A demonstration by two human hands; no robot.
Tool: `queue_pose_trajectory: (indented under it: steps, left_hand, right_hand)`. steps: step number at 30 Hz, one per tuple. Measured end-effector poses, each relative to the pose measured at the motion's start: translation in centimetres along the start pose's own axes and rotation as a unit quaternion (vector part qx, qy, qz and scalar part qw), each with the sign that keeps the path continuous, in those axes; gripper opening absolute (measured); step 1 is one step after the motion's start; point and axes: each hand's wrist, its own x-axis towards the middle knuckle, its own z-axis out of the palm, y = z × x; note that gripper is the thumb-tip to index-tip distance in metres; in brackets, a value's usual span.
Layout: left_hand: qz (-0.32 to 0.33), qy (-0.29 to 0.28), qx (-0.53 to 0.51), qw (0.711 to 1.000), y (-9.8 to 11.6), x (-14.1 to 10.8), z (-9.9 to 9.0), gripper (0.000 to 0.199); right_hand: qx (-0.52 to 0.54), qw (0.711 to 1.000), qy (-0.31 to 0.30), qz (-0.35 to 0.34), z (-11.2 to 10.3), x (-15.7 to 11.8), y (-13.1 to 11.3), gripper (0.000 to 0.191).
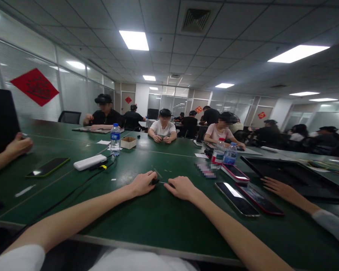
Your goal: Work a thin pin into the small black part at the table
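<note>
My left hand (142, 183) rests on the green table (135, 222), its fingers closed around a small black object (155, 181) whose kind I cannot make out. A thin pale line (161, 183) runs from that object toward the right thumb. Opposite it, my right hand (182, 187) lies with its fingers curled and pinched together. Something dark shows between its thumb and fingers, too small to name. Just beyond the left fingertips is a thin, clear sliver (158, 172).
A white power bank (89, 162) with a black cable and a water bottle (115, 140) stand left. Phones (237, 198) and two bottles (230, 153) are right. A co-worker's hand (282, 189) touches a black frame (288, 173); another hand (18, 146) holds a dark panel at left.
</note>
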Motion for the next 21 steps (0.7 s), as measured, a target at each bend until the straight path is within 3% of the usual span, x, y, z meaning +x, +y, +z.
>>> queue_pose_trajectory:
  steps: [5,10,21]
  left_hand:
    - [0.003,-0.015,0.008,1.000,0.1,-0.7,-0.3,0.024]
    - [0.021,-0.022,-0.002,1.000,0.2,-0.7,-0.5,0.022]
    - [0.062,-0.025,-0.054,0.996,0.0,-0.4,-0.6,0.022]
  right_hand:
    - [-0.004,0.999,-0.011,0.036,0.0,-0.5,-0.5,0.059]
    - [0.016,0.999,-0.016,0.023,0.0,-0.9,-1.0,0.060]
    - [0.043,0.998,-0.028,0.027,0.9,-0.2,0.2,0.064]
